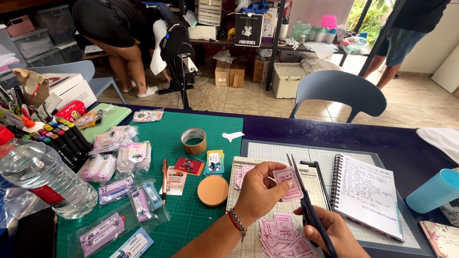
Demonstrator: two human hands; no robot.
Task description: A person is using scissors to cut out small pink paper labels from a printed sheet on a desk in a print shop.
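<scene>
A dark blue worktop (306,129) is being covered on one side by a green cutting mat (191,215) and, just beside it, by a grey mat (287,149). A clear water bottle (43,179), a spiral notebook (368,193) and a light blue cup (435,191) are also being carried by it.

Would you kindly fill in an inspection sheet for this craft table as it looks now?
Surface: green cutting mat on a dark table.
Job's things: pink paper tag, scissors, pile of cut pink tags, paper trimmer.
Clutter: tape roll, water bottle, markers, spiral notebook.
Grippers: left hand holds the tag; right hand works the scissors.
Cables: nothing seen.
Surroundings: grey chair, two people standing behind.
</scene>
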